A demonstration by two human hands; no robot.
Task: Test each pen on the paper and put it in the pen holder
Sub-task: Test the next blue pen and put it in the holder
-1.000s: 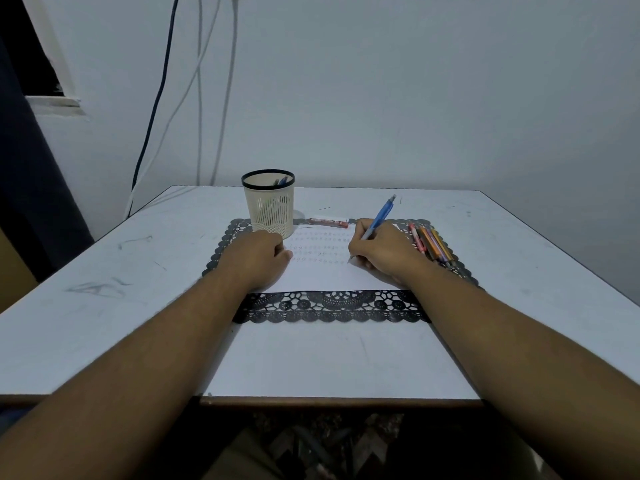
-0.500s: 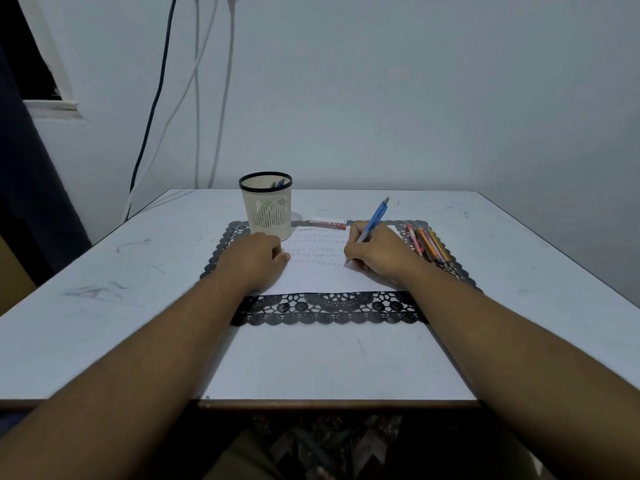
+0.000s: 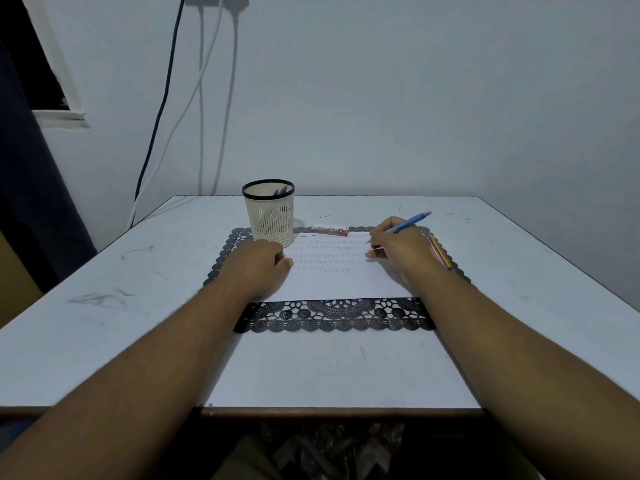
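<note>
My right hand grips a blue pen in a writing hold, its tip just above the upper right of the white paper. Rows of small test marks cover the sheet's upper part. My left hand rests on the paper's left edge, fingers curled under, holding nothing. The cream mesh pen holder with a black rim stands behind the left hand and shows pen tips inside. Several coloured pens lie on the mat, partly hidden by my right hand.
A black lace placemat lies under the paper on the white table. A small red box lies beyond the paper. Cables hang down the wall behind the table's left corner.
My right hand has moved right and up the paper with the blue pen, whose tip has lifted off the sheet. The left hand has stayed put.
</note>
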